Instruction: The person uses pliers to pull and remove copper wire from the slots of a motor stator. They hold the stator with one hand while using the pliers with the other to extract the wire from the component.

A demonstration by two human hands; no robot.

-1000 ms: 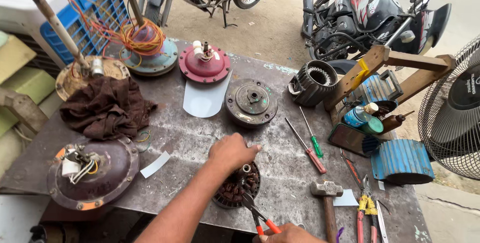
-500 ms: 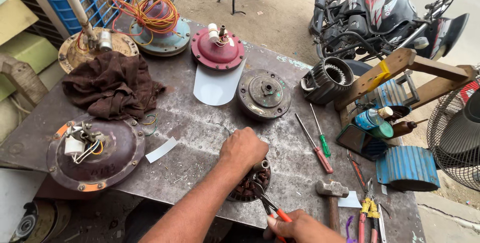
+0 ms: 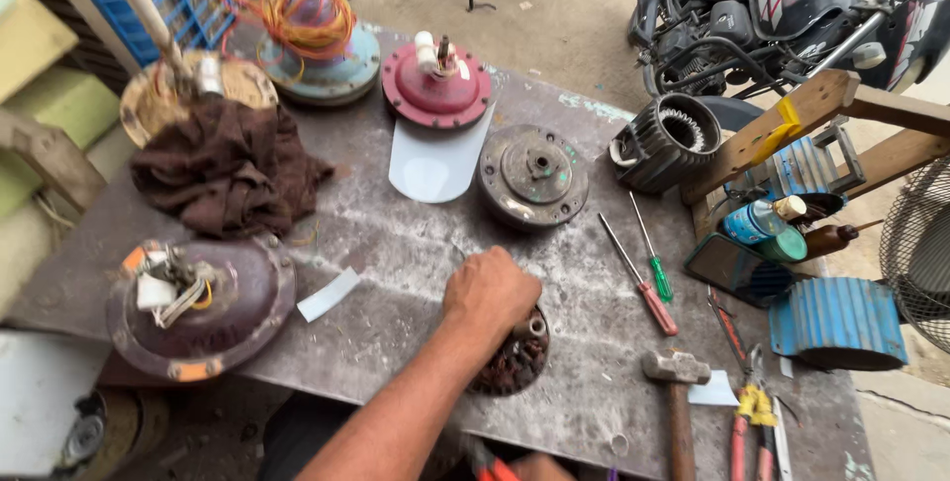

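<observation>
My left hand [image 3: 490, 293] presses down on a dark, round fan motor core with copper windings [image 3: 515, 362], which lies near the front edge of the metal worktable [image 3: 396, 243]. Its short shaft pokes out beside my thumb. Only a sliver of my right hand [image 3: 539, 467] shows at the bottom edge, next to the red-orange handles of pliers [image 3: 485, 465]. The frame cuts off the grip on them.
Several fan motor housings lie around: a maroon one with wires [image 3: 198, 308], a grey one [image 3: 532, 176], a red one [image 3: 435, 85]. A brown rag [image 3: 228, 174], two screwdrivers [image 3: 643, 278], a hammer [image 3: 678, 392] and more pliers [image 3: 752, 422] also lie on the table. A motorcycle [image 3: 772, 6] stands behind it.
The view has shifted lower and closer to the table. My right hand and the pliers have slid almost out of sight at the bottom edge. My left hand stays on the motor core.
</observation>
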